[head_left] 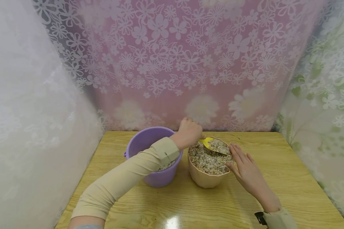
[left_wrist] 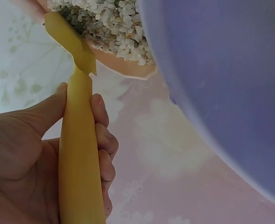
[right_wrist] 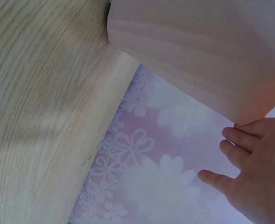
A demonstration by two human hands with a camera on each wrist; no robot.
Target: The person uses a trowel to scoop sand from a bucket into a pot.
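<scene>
My left hand (head_left: 189,132) grips the yellow handle of a small trowel (head_left: 207,142), thumb on one side and fingers curled round the other in the left wrist view. The trowel's blade lies in pale, coarse gravel (head_left: 207,163), which fills a peach-coloured planter pot (head_left: 204,179) close to its rim. Gravel covers part of the blade. Against the pot's right side rests my right hand (head_left: 250,176), its fingers extended; in the right wrist view the fingertips meet the pot's rim. Left of the pot stands a purple bucket (head_left: 160,181), with some gravel visible low inside, partly hidden behind my left forearm.
Bucket and pot stand side by side on a wooden table (head_left: 172,203), near its back edge. A pink flowered curtain (head_left: 175,63) hangs directly behind. Pale sheeting (head_left: 31,111) hangs at the left, and patterned sheeting (head_left: 326,111) at the right.
</scene>
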